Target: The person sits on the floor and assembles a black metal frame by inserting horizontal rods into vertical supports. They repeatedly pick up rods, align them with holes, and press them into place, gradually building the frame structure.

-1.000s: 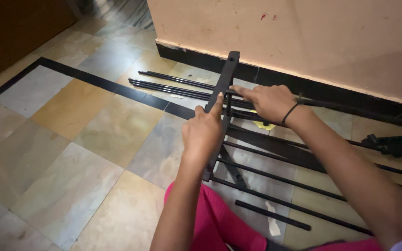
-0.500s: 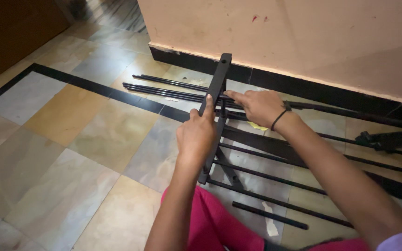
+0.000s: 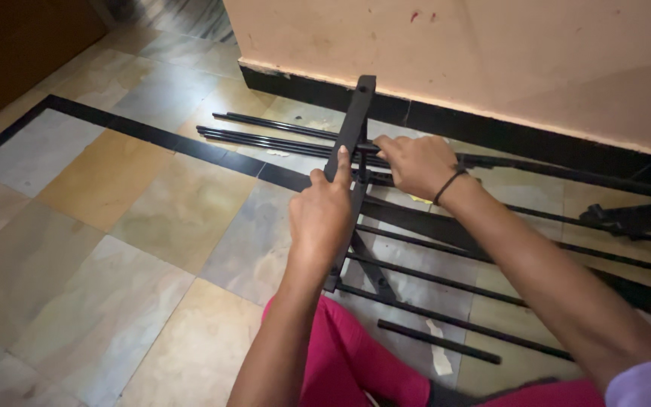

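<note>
Left hand (image 3: 324, 218) grip clamped on black flat bar (image 3: 357, 120); right hand (image 3: 414, 163) grip pinching thin black rod (image 3: 280, 142).

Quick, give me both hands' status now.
Left hand: closed on the black flat bar.
Right hand: closed on a thin black rod at the bar.

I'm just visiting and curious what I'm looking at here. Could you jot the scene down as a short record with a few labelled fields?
Setting: tiled floor beside a peach wall with a black skirting.
Left hand: grips the flat black metal bar, thumb pressed against it.
Right hand: fingers on the thin black metal rods where they meet the bar; black band on the wrist.
Other rods: several more run across the floor, joined to the bar.
Loose piece: short black rod lying apart.
Person: pink clothing at the bottom edge.
</note>
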